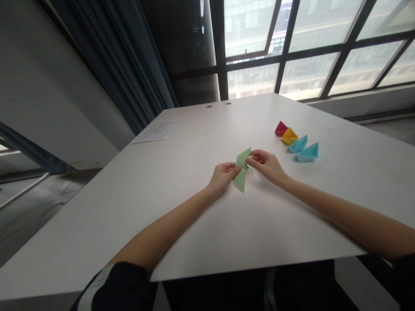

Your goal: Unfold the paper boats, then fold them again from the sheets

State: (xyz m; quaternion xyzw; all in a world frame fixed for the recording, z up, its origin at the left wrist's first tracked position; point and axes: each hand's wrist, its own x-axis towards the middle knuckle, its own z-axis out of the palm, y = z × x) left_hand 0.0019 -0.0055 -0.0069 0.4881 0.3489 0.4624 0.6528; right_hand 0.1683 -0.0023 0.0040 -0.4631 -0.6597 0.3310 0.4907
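Note:
A folded piece of light green paper [241,179] is held up above the white table, its pointed ends aimed up and down. My left hand [223,176] pinches its left side near the middle, thumb in front. From the right, my right hand [264,164] grips the paper's upper right edge between thumb and fingers. Small folds stick out at the paper's middle, too fine to make out. Beyond my right hand stand folded paper boats: a red one [280,128], a yellow one [289,136] and two light blue ones, the nearer [307,153] and the farther [297,144].
The white table [194,242] stretches away toward the windows [253,77]. A printed sheet of paper [155,131] lies at its far left edge. Two round holes show near the back edge. A dark blue curtain [119,56] hangs behind on the left.

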